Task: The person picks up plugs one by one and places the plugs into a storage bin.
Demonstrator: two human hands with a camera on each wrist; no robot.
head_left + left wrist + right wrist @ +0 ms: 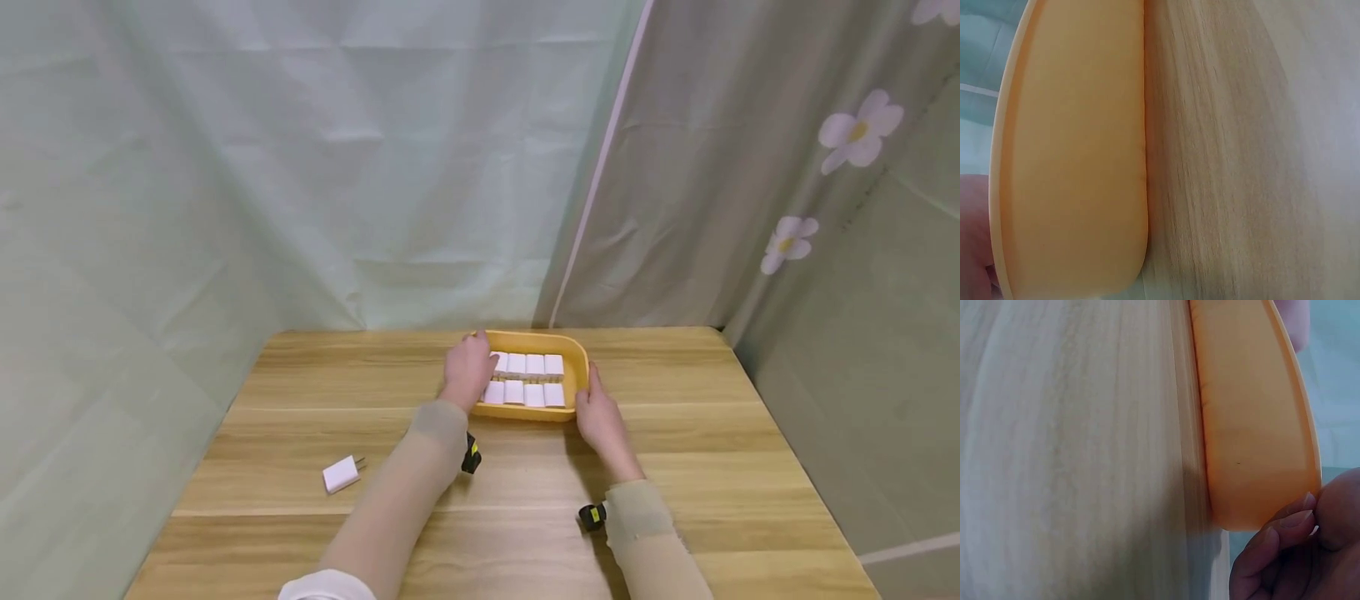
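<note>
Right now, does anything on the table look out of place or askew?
Yes: one white charger lies alone on the wooden table, left of the left hand, apart from the neat rows in the yellow tray, which both hands grip. Nothing looks spilled or damaged.

tray (577,367) mid-table | loose charger (341,473) front-left | curtains behind

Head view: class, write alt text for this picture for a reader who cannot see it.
Two hands hold an orange tray of white blocks at the far middle of a wooden table: the left hand on its left end, the right hand on its right corner. One white plug lies apart, near left.
</note>
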